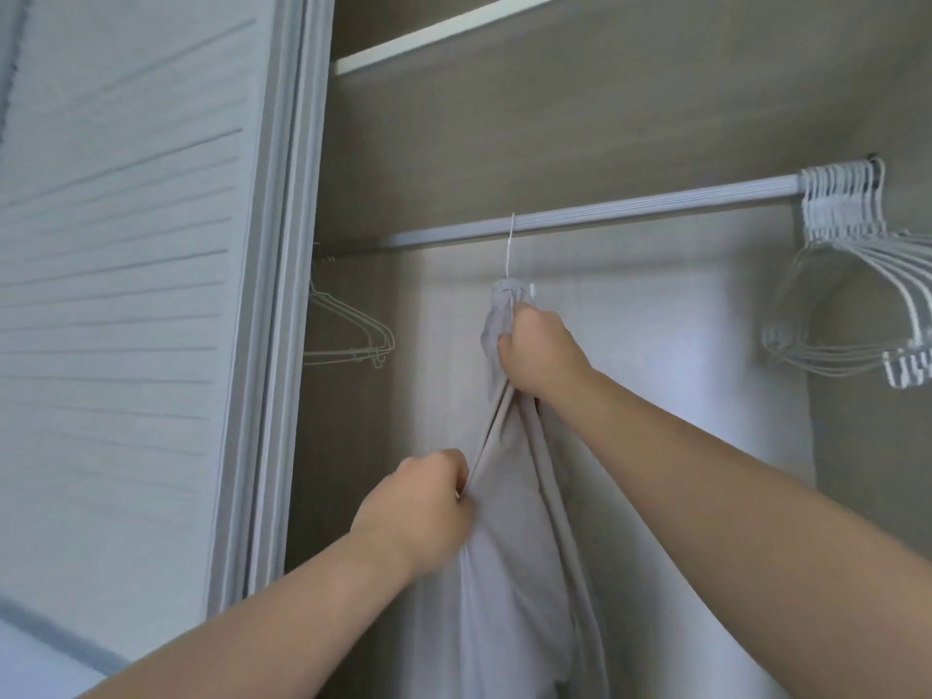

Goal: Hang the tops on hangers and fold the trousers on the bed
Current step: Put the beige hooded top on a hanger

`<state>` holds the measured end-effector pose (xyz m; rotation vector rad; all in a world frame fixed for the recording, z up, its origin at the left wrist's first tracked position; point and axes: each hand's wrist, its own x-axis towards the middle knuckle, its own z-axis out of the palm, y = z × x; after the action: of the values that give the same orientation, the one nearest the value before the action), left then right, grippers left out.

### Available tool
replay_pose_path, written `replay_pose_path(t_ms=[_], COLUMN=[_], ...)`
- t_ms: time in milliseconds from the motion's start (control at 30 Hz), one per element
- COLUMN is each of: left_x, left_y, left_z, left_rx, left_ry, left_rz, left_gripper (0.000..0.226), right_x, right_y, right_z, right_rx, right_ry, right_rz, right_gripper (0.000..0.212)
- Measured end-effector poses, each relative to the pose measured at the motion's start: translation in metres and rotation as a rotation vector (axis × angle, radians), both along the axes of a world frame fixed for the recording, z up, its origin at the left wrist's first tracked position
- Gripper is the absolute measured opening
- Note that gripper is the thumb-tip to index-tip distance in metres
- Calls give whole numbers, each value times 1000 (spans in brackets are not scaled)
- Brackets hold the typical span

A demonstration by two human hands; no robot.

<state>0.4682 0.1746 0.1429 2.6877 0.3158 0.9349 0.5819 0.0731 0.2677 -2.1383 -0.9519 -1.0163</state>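
Rail [605, 211] spans the wardrobe below a shelf [454, 35], with the sliding door [126, 295] to the left. A top [514, 522] hangs by its hanger [510, 244] at mid-rail, between spare hangers [348, 330] at the left end and a bunch of hangers [852, 274] at the right.

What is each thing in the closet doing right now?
top: hanging on a hanger, bunched near its neck.
hanger: hooked on the rail.
right hand: grips the top up high.
left hand: pinches the top's edge lower down.
hangers on the right: bare, bunched together on the rail.
hangers on the left: bare.
door: slid open.
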Motion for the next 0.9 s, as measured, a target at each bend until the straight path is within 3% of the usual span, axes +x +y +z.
replay_pose_path(t_ms=[233,500,567,700,900], left_x=[-17,-8,-4,5,17], left_y=[32,53,55,58,63], left_z=[12,25,27,31,38], left_rx=[19,47,194,642,767], left_ry=[-10,37,96,238,384], left_rz=[107,278,385,658,871], left_gripper=[9,16,9,24,15], right_x=[17,41,48,59,65], right_y=[66,149,167,195,236], right_z=[9,17,21,25,25], right_rx=[-20,-63,-83,-129,-133], right_ry=[25,92,91,100,105], right_rz=[109,213,263,347,495], right_gripper=[27,35,34,34,27])
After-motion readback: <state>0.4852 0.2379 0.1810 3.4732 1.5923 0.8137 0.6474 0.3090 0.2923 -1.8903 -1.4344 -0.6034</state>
